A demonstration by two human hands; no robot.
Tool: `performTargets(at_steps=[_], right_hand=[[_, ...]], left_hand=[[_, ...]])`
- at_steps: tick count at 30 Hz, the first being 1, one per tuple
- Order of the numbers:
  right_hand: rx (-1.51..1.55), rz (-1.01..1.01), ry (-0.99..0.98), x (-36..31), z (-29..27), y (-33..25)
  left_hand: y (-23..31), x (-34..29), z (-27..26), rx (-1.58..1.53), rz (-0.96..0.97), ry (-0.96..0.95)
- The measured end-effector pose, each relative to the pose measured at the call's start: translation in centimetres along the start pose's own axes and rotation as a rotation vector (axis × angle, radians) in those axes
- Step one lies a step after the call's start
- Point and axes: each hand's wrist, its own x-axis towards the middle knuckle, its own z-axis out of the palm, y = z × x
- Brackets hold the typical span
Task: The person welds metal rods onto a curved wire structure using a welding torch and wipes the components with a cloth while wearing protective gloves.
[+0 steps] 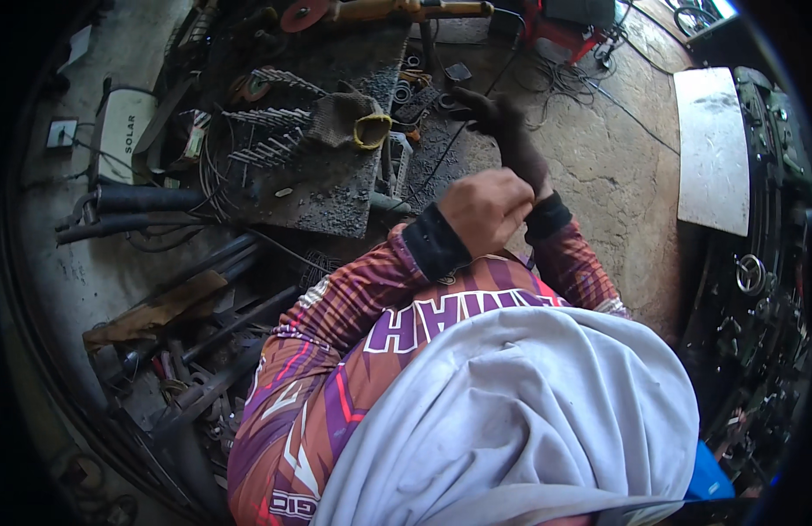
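Note:
My left hand [487, 210] is bare and closed, its fingers pinching at the wrist of my right hand, on the cuff of a dark work glove [527, 156]. My right hand [498, 116] wears that glove, its fingers stretched out and apart with nothing in them. To the left, on a dark metal worktable [323, 206], lies a grey knitted glove [336, 121] with a yellow-rimmed opening facing my hands. Beside it are rows of ridged metal pieces [267, 117].
An angle grinder [380, 10] with a red disc lies at the table's far edge. Cables [559, 96] trail over the concrete floor. A pale metal sheet [711, 149] rests on machinery with a handwheel [750, 273] at right. Pipes and scrap metal [195, 377] crowd the lower left.

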Motion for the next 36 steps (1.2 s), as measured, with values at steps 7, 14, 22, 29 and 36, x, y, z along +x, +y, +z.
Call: performTargets(at_steps=[7, 14, 22, 29, 36], right_hand=[[-1.541, 0.145, -0.405, -4.4, -2.6, 6.3], [-1.361, 0.122, -0.298, -5.1, -3.1, 10.1], [-0.947, 0.075, -0.128, -1.3, -4.1, 15.4], [-0.486, -0.115, -0.062, 1.3, -3.6, 23.2], [-1.161, -0.219, -0.512, 3.0, -1.7, 13.8]], left_hand=[[-2.6, 1.9, 0.8, 0.512, -0.361, -0.198], [-4.3, 1.5, 3.1, 0.269, -0.473, -0.263], [-7.2, 1.2, -0.1, -0.246, -0.735, -0.34], [-4.3, 1.6, 1.5, 0.321, -0.134, -0.208], [-4.1, -0.6, -0.2, 0.548, 0.012, -0.091]])
